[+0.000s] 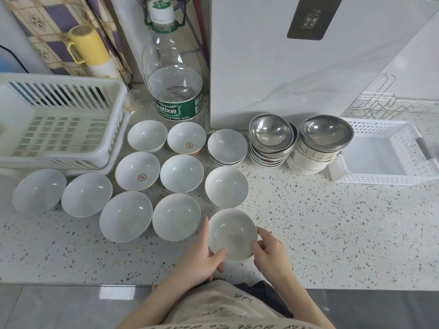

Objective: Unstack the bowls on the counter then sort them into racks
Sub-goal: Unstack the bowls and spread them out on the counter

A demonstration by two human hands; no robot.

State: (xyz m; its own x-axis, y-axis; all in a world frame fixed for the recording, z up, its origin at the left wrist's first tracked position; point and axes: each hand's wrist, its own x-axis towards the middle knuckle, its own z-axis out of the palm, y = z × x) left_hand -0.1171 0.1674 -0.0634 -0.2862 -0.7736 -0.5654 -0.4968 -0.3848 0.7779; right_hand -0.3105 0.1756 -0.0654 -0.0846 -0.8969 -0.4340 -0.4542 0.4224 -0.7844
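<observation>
Both hands hold one white bowl (231, 233) near the counter's front edge. My left hand (202, 255) grips its left rim with the thumb inside, and my right hand (268, 250) curls round its right rim. Several single white bowls (177, 216) are spread over the counter to the left. A short stack of white bowls (226, 146) stands behind them. Further right are two taller stacks, each topped by a steel bowl (270, 131) (326, 130). A white plastic rack (59, 124) sits at the left and a white basket (380, 150) at the right.
A large water bottle (174, 74) stands at the back between the rack and a white panel (297, 55). A yellow mug (86, 45) sits behind the rack. A wire rack (389, 105) lies behind the basket. Speckled counter (332, 222) extends to the right.
</observation>
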